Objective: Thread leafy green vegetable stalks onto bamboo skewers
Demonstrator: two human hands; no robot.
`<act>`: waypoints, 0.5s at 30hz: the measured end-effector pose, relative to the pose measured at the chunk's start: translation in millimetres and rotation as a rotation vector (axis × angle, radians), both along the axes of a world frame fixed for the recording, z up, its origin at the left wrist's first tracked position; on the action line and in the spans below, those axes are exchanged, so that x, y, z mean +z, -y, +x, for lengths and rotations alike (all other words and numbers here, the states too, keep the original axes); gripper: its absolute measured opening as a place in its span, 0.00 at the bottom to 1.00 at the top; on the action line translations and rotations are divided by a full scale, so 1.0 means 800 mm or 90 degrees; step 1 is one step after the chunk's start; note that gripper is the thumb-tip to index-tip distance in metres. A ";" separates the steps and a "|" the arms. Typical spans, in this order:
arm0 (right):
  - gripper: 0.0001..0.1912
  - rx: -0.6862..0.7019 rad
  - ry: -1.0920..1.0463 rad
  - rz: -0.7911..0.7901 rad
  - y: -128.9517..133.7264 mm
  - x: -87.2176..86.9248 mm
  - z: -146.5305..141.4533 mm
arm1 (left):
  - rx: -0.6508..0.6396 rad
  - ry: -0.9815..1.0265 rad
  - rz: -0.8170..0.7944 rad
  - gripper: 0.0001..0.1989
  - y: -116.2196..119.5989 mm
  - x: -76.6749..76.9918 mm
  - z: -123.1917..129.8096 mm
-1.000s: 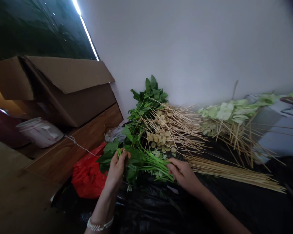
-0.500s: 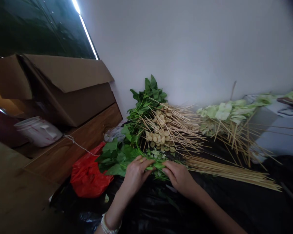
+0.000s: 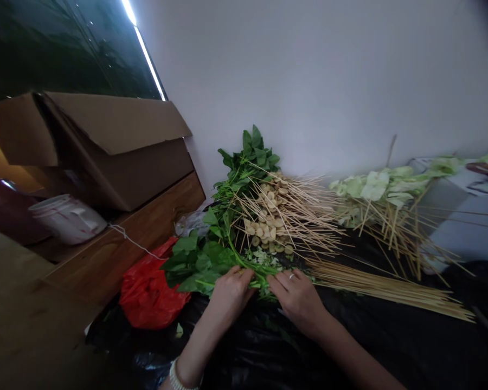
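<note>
My left hand point(image 3: 231, 295), with a ring and a beaded bracelet, is closed with its fingertips on the stems of leafy greens point(image 3: 203, 262). My right hand point(image 3: 297, 299), also wearing a ring, pinches at the stem ends a short way to the right. Between the two hands shows a bit of bright green stem point(image 3: 260, 281). Small chopped bits point(image 3: 263, 257) lie just behind my fingers. Beyond them, skewered pale round slices point(image 3: 268, 225) are piled up, their sticks pointing right. My fingertips are partly hidden.
Loose bamboo skewers point(image 3: 390, 287) lie to the right on black plastic sheeting point(image 3: 252, 346). Behind them are skewered cabbage pieces point(image 3: 376, 184). A red plastic bag point(image 3: 150, 298), a white jug point(image 3: 69, 219) and a cardboard box point(image 3: 122, 162) stand left. More greens point(image 3: 248, 162) lean against the wall.
Both hands have shifted slightly at the stems, and the right has turned so that its ring shows. The view has moved a little. The greens stay in place.
</note>
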State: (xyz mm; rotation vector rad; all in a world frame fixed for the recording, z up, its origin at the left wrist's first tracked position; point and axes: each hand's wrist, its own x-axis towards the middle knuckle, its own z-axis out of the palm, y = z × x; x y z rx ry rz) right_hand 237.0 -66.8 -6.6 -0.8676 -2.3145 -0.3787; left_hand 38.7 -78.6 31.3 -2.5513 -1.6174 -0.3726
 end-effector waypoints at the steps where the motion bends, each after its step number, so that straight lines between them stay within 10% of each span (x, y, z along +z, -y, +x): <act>1: 0.13 -0.002 -0.010 -0.007 0.000 0.000 0.000 | 0.005 0.001 -0.002 0.04 0.000 -0.002 0.001; 15: 0.11 -0.059 -0.199 0.014 0.014 -0.007 -0.019 | 0.145 0.235 -0.008 0.06 0.014 -0.023 0.033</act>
